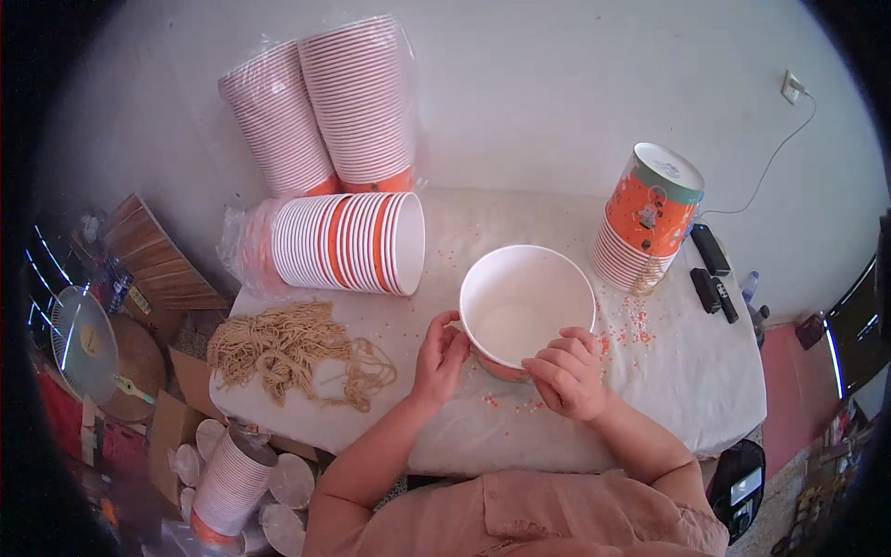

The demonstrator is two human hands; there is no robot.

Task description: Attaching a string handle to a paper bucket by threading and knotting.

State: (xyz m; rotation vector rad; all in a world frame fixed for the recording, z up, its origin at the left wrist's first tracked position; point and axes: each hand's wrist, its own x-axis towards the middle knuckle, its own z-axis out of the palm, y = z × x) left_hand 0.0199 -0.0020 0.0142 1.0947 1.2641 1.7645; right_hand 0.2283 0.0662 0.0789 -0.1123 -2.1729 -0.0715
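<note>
A large round paper bucket (527, 314), white inside with an orange outer wall, stands mouth up in front of me on the cloth-covered table. My left hand (440, 360) grips its left side, fingers round the outer wall below the rim. At the near right of the rim is my right hand (568, 376), fingers curled and thumb pressed against them. Whatever lies between those fingertips is too small or hidden to name. Left of the bucket a heap of tan twine strands (278, 348) lies on the table, with loose loops on the side toward my left hand.
Nested paper buckets (353, 243) lie sideways at the back left; two wrapped stacks (357, 102) stand behind them. An upside-down stack (650, 218) stands at the right, beside black devices (709, 249). Orange bits (636, 325) dot the white tablecloth (705, 390). More buckets (232, 483) sit below left.
</note>
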